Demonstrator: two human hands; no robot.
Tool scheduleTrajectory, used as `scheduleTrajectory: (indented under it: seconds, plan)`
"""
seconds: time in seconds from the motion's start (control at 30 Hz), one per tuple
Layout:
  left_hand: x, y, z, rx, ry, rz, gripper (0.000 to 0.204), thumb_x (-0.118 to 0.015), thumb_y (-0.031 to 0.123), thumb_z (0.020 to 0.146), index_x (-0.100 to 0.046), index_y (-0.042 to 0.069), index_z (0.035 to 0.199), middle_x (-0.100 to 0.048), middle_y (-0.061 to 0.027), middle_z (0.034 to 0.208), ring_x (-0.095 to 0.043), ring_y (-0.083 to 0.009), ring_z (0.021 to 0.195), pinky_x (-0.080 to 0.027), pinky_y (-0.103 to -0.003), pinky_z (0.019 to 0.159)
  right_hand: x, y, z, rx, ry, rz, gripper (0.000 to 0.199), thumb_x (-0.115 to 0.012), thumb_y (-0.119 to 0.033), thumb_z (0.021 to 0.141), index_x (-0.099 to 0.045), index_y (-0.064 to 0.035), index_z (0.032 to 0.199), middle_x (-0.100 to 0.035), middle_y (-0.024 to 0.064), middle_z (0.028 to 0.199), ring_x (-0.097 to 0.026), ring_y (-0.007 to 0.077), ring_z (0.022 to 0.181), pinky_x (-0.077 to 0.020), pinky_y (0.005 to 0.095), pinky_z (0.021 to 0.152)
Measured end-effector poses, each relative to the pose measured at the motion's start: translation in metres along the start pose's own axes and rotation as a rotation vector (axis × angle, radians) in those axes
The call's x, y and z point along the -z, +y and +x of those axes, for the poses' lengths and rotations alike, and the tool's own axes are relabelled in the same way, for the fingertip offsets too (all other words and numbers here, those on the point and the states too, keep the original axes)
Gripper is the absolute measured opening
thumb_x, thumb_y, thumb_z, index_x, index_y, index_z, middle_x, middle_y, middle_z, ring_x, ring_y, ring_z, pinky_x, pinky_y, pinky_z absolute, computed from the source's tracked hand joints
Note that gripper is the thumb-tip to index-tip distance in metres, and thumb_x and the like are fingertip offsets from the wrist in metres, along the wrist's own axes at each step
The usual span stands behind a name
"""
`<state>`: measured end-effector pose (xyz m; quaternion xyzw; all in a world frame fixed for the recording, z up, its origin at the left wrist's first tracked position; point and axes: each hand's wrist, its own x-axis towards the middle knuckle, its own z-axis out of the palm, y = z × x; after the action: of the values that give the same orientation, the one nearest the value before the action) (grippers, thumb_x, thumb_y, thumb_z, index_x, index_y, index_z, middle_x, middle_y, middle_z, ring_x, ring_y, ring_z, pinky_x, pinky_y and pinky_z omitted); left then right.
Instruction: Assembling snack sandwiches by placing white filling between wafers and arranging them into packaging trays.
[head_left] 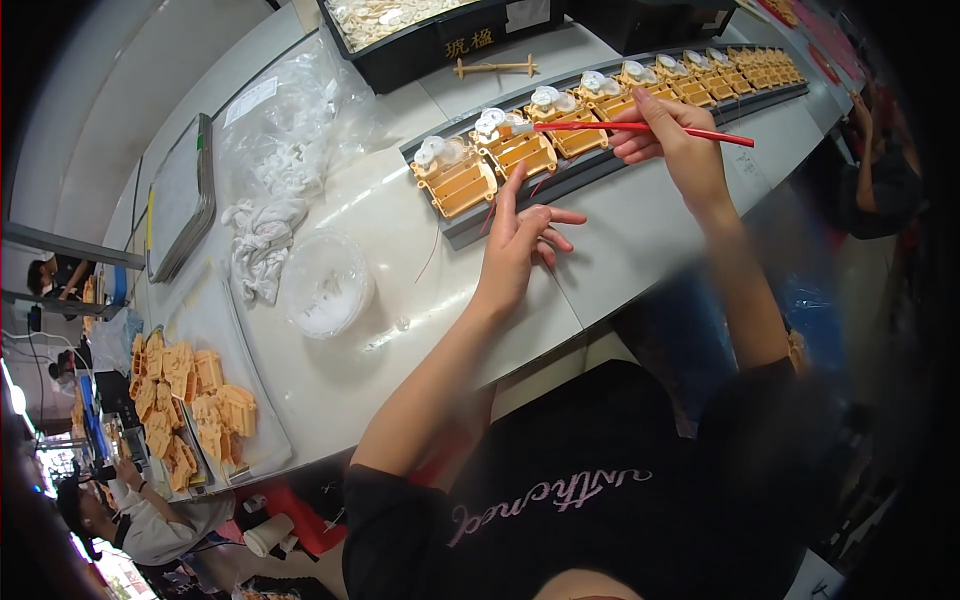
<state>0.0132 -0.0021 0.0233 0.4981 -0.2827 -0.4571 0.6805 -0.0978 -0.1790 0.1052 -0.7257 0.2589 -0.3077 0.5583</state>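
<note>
In the head view, the right hand (672, 145), between 1 and 2 o'clock, pinches a red brush (575, 126) between thumb and fingers. The handle lies nearly level, its butt pointing to 3 o'clock and its bristles to 9 o'clock, at the white disc (490, 121) on the 2nd case (527, 153) from the near end; whether the bristles touch it, I cannot tell. The left hand (512, 250), just off the centre toward 1 o'clock, stands with its fingers spread loosely and nothing seen in its grasp; the index finger points to 12 o'clock and meets the near edge of that same case. The case sits in a row of tan cases with white discs, set along a dark tray (462, 234) that runs from 12 to 2 o'clock on the pale table (410, 345). Thin red wires (487, 218) trail from the tray's near end. A clear tub (328, 283) with white contents stands at 9 o'clock, a crumpled white cloth (262, 240) just beside it. At 10 o'clock lies a clear bag (290, 125); at 8 o'clock, a pile of tan parts (165, 395). A black bin (450, 55) of pale pieces is at 12 o'clock. A co-worker (160, 530) is at 8 o'clock.
</note>
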Motion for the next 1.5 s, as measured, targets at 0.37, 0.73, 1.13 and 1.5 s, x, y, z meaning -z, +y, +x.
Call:
scheduleTrajectory:
  seconds: [0.37, 0.73, 1.13, 1.5]
  plan:
    - [-0.001, -0.001, 0.001, -0.004, 0.002, -0.021, 0.071, -0.046, 0.023, 0.09, -0.009, 0.009, 0.149, -0.064, -0.0195, 0.105, -0.059, -0.013, 0.075, -0.046, -0.021, 0.062, -0.008, -0.004, 0.005, -0.039, -0.013, 0.032, 0.044, -0.049, -0.036, 0.097, -0.067, 0.0048, 0.094, -0.068, 0.0116, 0.074, -0.068, 0.014, 0.064, -0.0548, 0.0222, 0.059]
    - [-0.003, 0.0, 0.0, 0.006, -0.004, -0.024, 0.069, -0.045, 0.022, 0.09, -0.011, 0.009, 0.148, -0.064, -0.0191, 0.105, -0.058, -0.0134, 0.076, -0.046, -0.022, 0.064, 0.0, -0.011, -0.015, 0.46, -0.217, -0.349, 0.019, -0.06, -0.012, 0.091, -0.067, 0.0056, 0.091, -0.068, 0.0114, 0.081, -0.067, 0.0134, 0.068, -0.0533, 0.0228, 0.059]
    - [0.0, -0.003, 0.0, -0.005, -0.006, -0.028, 0.069, -0.047, 0.024, 0.09, -0.012, 0.008, 0.148, -0.065, -0.0181, 0.105, -0.058, -0.0133, 0.076, -0.045, -0.021, 0.065, -0.009, -0.021, -0.027, 0.739, -0.296, -0.514, 0.009, -0.067, -0.006, 0.083, -0.068, 0.0021, 0.087, -0.064, 0.0099, 0.076, -0.062, 0.018, 0.066, -0.0477, 0.0262, 0.057]
    - [0.0, -0.004, 0.001, -0.021, -0.029, -0.036, 0.065, -0.044, 0.023, 0.095, -0.009, 0.005, 0.147, -0.064, -0.0178, 0.104, -0.058, -0.0107, 0.074, -0.044, -0.019, 0.062, -0.005, -0.022, -0.031, 0.69, -0.269, -0.552, 0.008, -0.065, -0.003, 0.084, -0.068, 0.0034, 0.088, -0.065, 0.0103, 0.076, -0.063, 0.0162, 0.067, -0.0484, 0.025, 0.058]
